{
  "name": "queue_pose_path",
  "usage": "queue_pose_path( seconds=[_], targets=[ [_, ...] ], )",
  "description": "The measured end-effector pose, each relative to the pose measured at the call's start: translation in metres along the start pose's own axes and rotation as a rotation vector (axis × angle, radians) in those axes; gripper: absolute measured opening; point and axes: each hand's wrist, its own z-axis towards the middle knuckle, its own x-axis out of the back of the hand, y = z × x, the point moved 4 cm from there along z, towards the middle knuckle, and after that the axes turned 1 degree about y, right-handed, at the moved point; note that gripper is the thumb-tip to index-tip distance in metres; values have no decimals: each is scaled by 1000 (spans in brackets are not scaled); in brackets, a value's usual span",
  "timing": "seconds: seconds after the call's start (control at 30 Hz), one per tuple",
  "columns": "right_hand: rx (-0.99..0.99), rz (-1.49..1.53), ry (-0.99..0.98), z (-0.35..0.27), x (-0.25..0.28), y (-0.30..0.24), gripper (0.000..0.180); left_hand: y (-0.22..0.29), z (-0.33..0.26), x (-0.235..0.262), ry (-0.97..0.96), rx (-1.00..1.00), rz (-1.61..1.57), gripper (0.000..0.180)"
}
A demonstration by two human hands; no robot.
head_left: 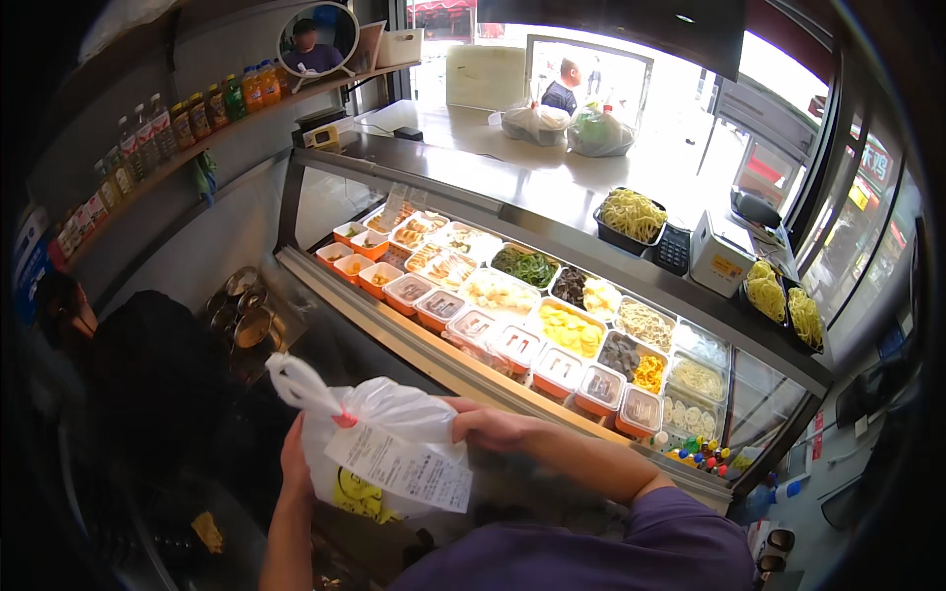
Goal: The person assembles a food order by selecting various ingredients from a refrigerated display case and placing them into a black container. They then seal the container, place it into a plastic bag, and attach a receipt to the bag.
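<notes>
A white plastic takeaway bag [394, 402] is held up between both my hands, low in the middle of the view. Its top is twisted into a knotted loop with a red tie [345, 419] at the base. Across its front hangs a white printed receipt [409, 471], and a yellow print shows below that. My left hand [295, 455] grips the bag's left side, its fingers partly hidden behind it. On the opposite side my right hand [483, 424] is closed on the plastic, the fingertips hidden. What the bag contains cannot be seen.
Beyond the bag runs a glass display case [394, 330] of lidded tubs and food trays. Noodle trays [631, 217] and tied bags [601, 133] stand on the counter. A shelf [187, 153] of bottles lines the left wall. Close at left is another person in black [148, 374], near metal pots [251, 325].
</notes>
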Motion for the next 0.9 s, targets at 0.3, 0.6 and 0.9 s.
queue_pose_path(
  seconds=[0.3,0.6,0.9],
  targets=[
    [652,155,703,-18,144,-214,61,74,333,-206,-376,-415,329,28],
    [1121,456,1593,-3,377,-376,46,86,526,-373,-560,-1053,943,32],
    [1382,700,1826,-39,535,-411,38,76,538,-374,-672,-1182,935,42]
  ],
)
